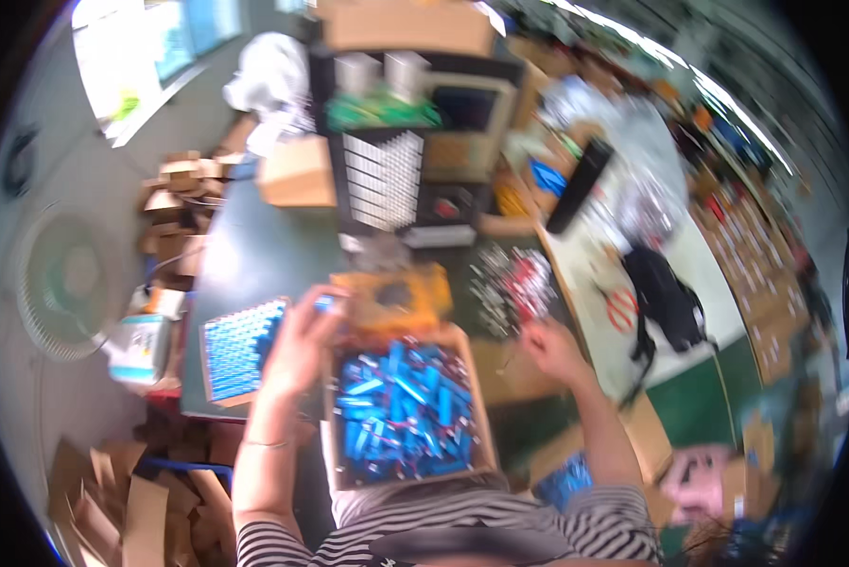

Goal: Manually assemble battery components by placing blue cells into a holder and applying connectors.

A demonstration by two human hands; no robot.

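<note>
My left hand [297, 345] is closed round a small blue cylinder [325, 302], whose end shows by the fingertips; it looks like a battery cell. Just left of that hand lies a shallow tray [218, 399] packed with rows of blue cylinders. A cardboard box [489, 437] stands against my body, heaped with loose blue cylinders [401, 402]. My right hand [554, 350] has its fingers pinched together at the near edge of a pile of small silvery and red parts [524, 288]; what they hold, if anything, is too blurred to make out.
An orange-yellow piece [396, 298] lies beyond the box, before a dark machine [448, 203] with a white grid panel. To the right, a white tabletop [718, 326] bears a black bag [664, 298] and red-handled scissors [621, 310]. A fan [70, 283] stands left; cartons [131, 501] crowd the lower left.
</note>
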